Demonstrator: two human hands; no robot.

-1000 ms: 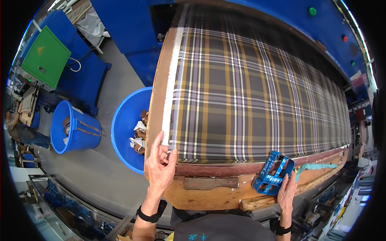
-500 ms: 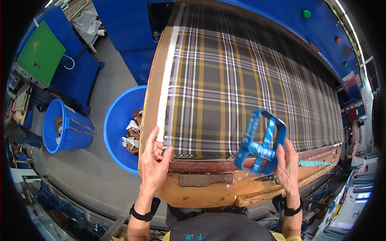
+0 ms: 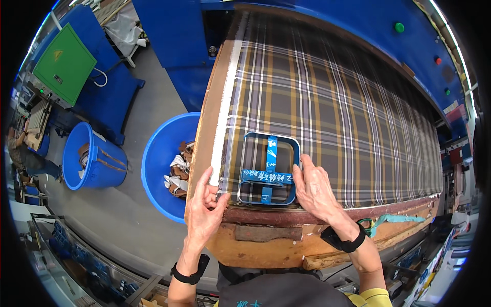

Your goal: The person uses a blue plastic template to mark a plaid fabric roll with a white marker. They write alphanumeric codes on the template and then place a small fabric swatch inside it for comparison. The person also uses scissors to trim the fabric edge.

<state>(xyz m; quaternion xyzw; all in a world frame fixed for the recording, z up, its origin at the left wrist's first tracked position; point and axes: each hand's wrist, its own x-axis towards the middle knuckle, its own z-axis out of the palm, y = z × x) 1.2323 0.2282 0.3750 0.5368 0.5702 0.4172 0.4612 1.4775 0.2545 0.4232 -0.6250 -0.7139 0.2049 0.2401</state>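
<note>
Plaid fabric (image 3: 317, 107) in dark grey, mustard, lilac and white lies flat in a stack on the wooden bed of a blue machine. A blue cutting die (image 3: 269, 176), a rounded rectangular frame with crossed bars and white handwriting, rests on the fabric near its front left corner. My right hand (image 3: 318, 190) grips the die's right wall, thumb against the rim. My left hand (image 3: 205, 207) is at the fabric's near left corner, index finger stretched along the white edge strip (image 3: 223, 117) and thumb apart from it. Its other fingers are curled and partly hidden.
Left of the bed stands a large blue tub (image 3: 153, 169) with cloth scraps, and farther left another blue bin (image 3: 102, 166). Scissors with green handles (image 3: 366, 225) and a teal strip (image 3: 401, 218) lie on the front ledge. The blue machine (image 3: 358, 23) spans the back.
My right hand has brought the cutting die leftward and set it on the fabric beside my left hand. The left hand stays at the corner. The whole view has shifted slightly.
</note>
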